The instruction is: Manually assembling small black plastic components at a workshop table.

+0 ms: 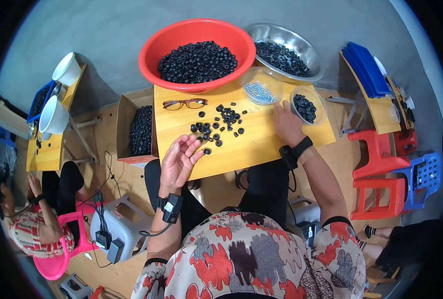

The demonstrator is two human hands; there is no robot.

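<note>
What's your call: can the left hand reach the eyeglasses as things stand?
Likely yes: the eyeglasses lie beyond the left hand, and the way across the tabletop looks free; loose black beads sit mostly rightward.

Rings (196, 62): black
Pins (259, 92): pale blue, silvery
Tubs (261, 75): clear
Table (251, 148): yellow, faintly grained
Basin (149, 60): bright red
Metal bowl (276, 34): shiny silver
Glasses (185, 103): reddish-brown frame
Carton (124, 124): plain brown
Shirt (244, 256): beige, printed with animal-like shapes in red, grey and dark brown; black cuffs (337, 220)
Trousers (263, 192): black
Wrist straps (302, 146): black
Buckets (53, 115): white
Trays (365, 70): deep blue
Stools (376, 183): red
Pierced seat (420, 169): blue, dotted with holes
Low chair (52, 266): hot pink
Wall (112, 40): grey-blue
</note>
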